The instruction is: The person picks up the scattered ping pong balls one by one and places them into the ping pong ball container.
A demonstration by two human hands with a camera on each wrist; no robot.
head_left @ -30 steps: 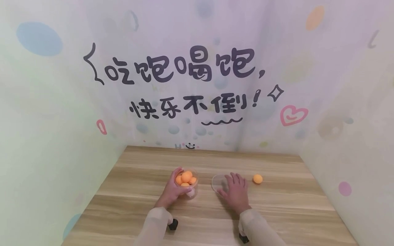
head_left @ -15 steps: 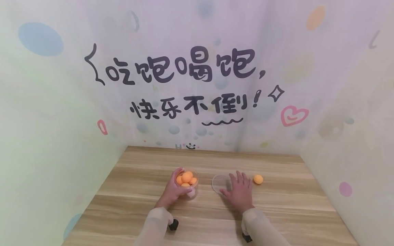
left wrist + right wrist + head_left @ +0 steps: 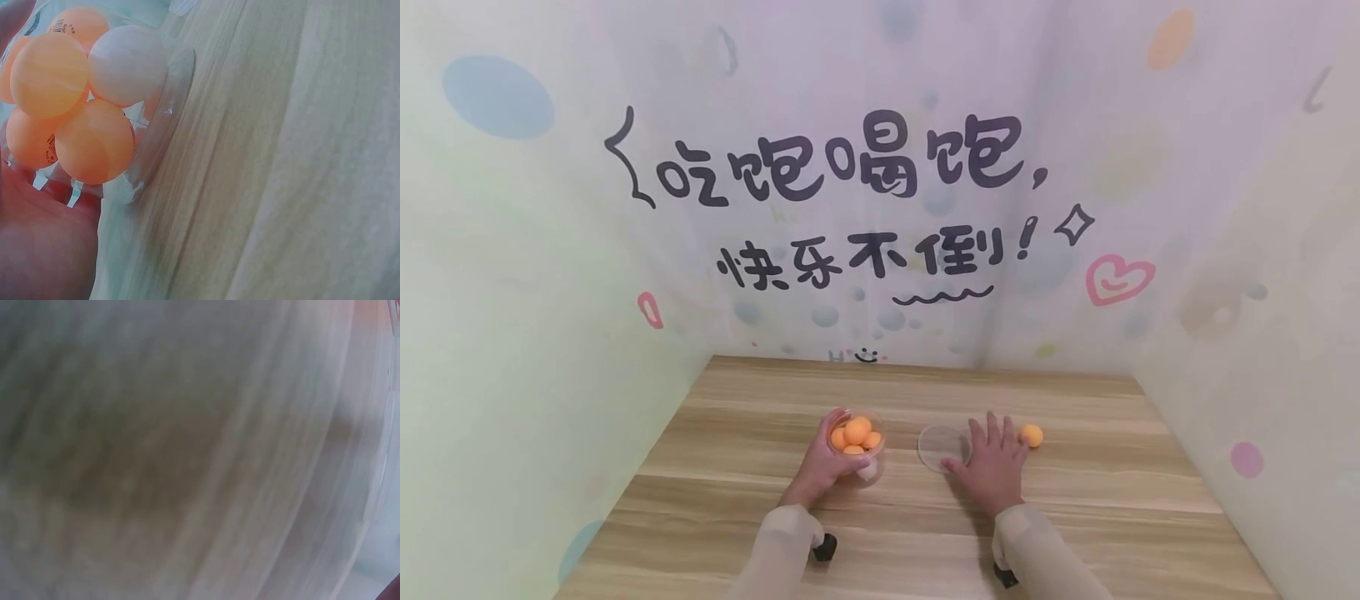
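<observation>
My left hand (image 3: 820, 468) grips a clear plastic tub (image 3: 179, 94) from its left side, thumb across the near side. Inside are several orange ping-pong balls (image 3: 857, 430) and a white ping-pong ball (image 3: 128, 65). To the right, a clear round lid (image 3: 940, 448) lies flat on the table. My right hand (image 3: 995, 468) hovers or rests just right of the lid with its fingers spread; its thumb tip is at the lid's edge. A loose orange ping-pong ball (image 3: 1034, 435) sits by the right fingertips; whether they touch it I cannot tell.
Everything stands on a wood-grain table (image 3: 760, 392). Pale printed walls (image 3: 880, 333) close it in at the back and on both sides. The right wrist view is blurred and shows mostly tabletop (image 3: 187, 456).
My right hand has moved right, off the lid and up to the loose orange ping-pong ball, fingers spreading. The left hand and tub have stayed in place.
</observation>
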